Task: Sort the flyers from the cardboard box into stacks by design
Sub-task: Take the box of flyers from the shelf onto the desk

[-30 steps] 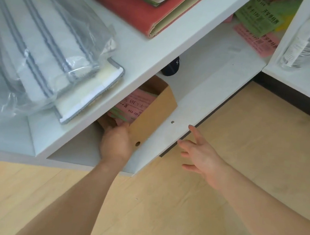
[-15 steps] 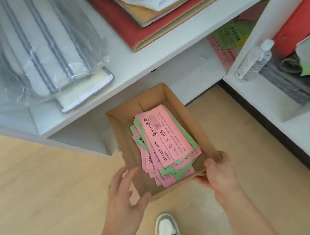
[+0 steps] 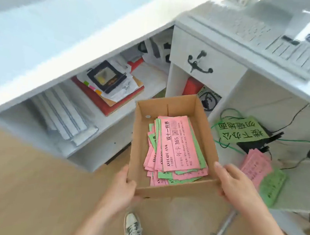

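Flyers (image 3: 178, 145): a loose pile of pink and green sheets is kept inside the cardboard box (image 3: 176, 192), with a pink one on top.
Cardboard box: carried above the wooden floor (image 3: 17, 179), just before the white bench (image 3: 217, 39).
Left hand (image 3: 123, 187): curled round the box's near left corner.
Right hand (image 3: 239, 186): wrapped round the near right corner, thumb laid along the side wall.
Lower shelf (image 3: 299, 184): a pink stack (image 3: 255, 165) and a green stack (image 3: 273, 186) are laid to the right of the box.

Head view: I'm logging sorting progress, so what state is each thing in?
Brown cardboard box: open-topped, held up by both hands.
Pink and green paper flyers: mixed in one loose pile inside the box, unsorted.
Left hand: grips the box's near left corner.
Right hand: grips the box's near right corner.
White drawer with black handle: closed.
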